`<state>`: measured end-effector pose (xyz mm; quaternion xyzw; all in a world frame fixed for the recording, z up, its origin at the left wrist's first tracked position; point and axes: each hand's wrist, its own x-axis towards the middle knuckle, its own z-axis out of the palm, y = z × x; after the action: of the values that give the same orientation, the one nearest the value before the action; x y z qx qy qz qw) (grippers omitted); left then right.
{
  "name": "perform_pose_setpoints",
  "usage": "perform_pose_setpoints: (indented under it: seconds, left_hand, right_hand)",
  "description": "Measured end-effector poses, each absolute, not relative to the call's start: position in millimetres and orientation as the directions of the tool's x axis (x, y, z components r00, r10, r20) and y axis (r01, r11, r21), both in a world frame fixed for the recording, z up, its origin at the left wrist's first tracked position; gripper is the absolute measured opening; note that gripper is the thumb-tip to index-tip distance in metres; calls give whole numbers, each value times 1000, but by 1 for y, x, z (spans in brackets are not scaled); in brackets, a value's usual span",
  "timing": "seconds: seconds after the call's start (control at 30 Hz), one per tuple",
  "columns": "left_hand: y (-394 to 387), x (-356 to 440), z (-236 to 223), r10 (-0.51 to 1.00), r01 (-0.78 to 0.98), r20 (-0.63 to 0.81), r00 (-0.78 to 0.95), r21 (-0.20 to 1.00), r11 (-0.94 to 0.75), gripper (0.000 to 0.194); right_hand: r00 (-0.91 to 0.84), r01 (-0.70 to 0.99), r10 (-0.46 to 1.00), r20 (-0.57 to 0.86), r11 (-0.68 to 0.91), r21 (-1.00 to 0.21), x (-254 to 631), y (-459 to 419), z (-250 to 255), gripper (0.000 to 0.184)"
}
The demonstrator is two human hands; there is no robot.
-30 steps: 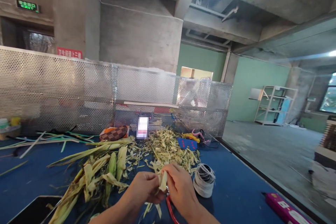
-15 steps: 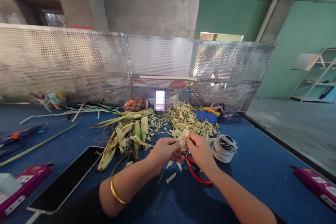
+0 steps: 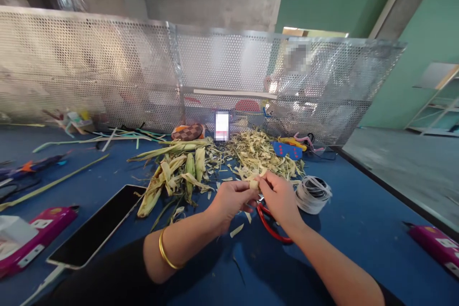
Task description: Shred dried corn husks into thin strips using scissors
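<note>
A pale strip of corn husk (image 3: 254, 184) is pinched between my two hands above the blue table. My left hand (image 3: 229, 203) closes on its left side with thumb and fingers. From the right, my right hand (image 3: 278, 197) grips the same piece, its fingertips close to the left ones. Red-handled scissors (image 3: 267, 224) lie under and beside my right hand, their blades mostly hidden. A heap of husk scraps (image 3: 253, 150) spreads just beyond my hands. Larger whole husks (image 3: 172, 177) lie to the left. A roll of white cord (image 3: 313, 195) stands to the right.
A tablet (image 3: 98, 227) with a cable lies at left beside a magenta power strip (image 3: 43, 234); another power strip (image 3: 435, 245) is at right. A lit phone (image 3: 222, 125), checkered pouch (image 3: 188, 132) and blue card (image 3: 287, 150) stand near the perforated metal screen (image 3: 222, 62). A person is behind it.
The view has tilted down and shifted, bringing the tablet and left power strip into sight. Both hands still hold the husk strip, fingers slightly moved around it.
</note>
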<state>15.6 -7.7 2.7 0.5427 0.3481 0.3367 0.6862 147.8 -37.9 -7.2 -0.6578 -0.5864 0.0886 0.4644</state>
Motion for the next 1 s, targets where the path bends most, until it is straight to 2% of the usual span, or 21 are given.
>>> perform_pose_setpoints:
  seconds: [0.1,0.2,0.3,0.43,0.47,0.53,0.67,0.73,0.8,0.83,0.9,1.0]
  left_hand:
    - [-2,15,2,890,-107,-118,441,977,183,17]
    - [6,13,5,915,-130,-135,381,972,198,16]
    - [12,11,6,903,-154,-161,398,959,239,15]
    - [13,13,4,910,-188,-172,377,948,257,15]
    - [12,14,4,911,-186,-175,374,948,258,15]
    - [10,14,5,908,-173,-178,379,950,258,13]
    - [7,15,8,904,-169,-194,381,947,274,9]
    - [7,15,8,899,-192,-198,390,938,290,10]
    - [7,15,7,898,-206,-184,399,937,283,14]
    - [8,15,6,899,-203,-181,398,939,278,16]
    - [8,14,5,900,-175,-187,393,946,273,18]
    - [7,14,6,887,-110,-179,427,963,247,15]
  right_hand:
    - [268,566,908,323,123,-815,149,-42,1,23]
    - [145,424,949,278,194,-884,152,-46,10,27]
    - [23,391,957,289,258,-884,155,-47,14,19]
    - [39,442,947,318,269,-856,155,-45,8,18]
    - [34,501,934,355,291,-815,155,-44,7,18]
    - [-38,655,880,473,380,-653,156,-44,5,18]
    - [-265,848,679,684,502,-169,161,-44,5,24]
    - [-372,867,617,694,498,22,162,-44,7,23]
    - [-470,844,592,655,520,135,162,-45,9,23]
    - [-500,827,585,639,542,151,161,-46,10,23]
    - [-488,808,578,654,583,88,161,-46,11,21]
    - [-289,799,639,713,571,-188,160,-45,10,19]
